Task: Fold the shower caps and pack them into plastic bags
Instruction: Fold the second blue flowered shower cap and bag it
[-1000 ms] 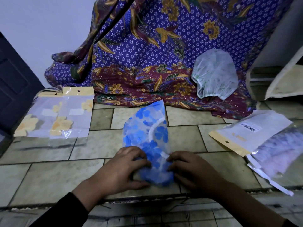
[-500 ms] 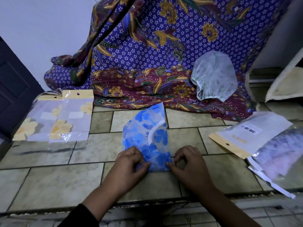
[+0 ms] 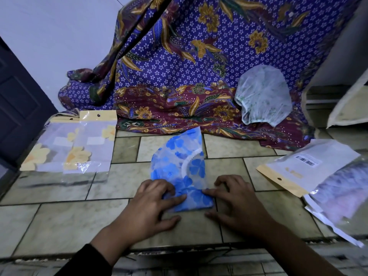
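Hands pressing a fold: the slick plastic of the blue-flowered shower cap (image 3: 175,162) looks likely to spring open the moment pressure comes off, since its gathered elastic rim pushes against any crease. The far, fanned-out end lies unheld and could skew the next fold, leaving a bundle too bulky for a plastic bag (image 3: 306,168) waiting at the right. The cap lies flat on the tiled floor (image 3: 59,216) directly in front of the person, narrowing toward them. Its near end sits between and partly under the two hands. The left hand (image 3: 153,204) is spread wide, its fingers (image 3: 177,199) laid across the near left corner, thumb on the tiles. The right hand (image 3: 235,202) holds nothing. Its fingers are bent, its forefinger tip (image 3: 209,193) touches the cap's near right edge, and its thumb rests on the floor just below. Packed bags with yellow-flowered caps (image 3: 79,144) lie at the left. A pale green-patterned cap (image 3: 262,96) waits unfolded on the patterned cloth (image 3: 179,66) behind.
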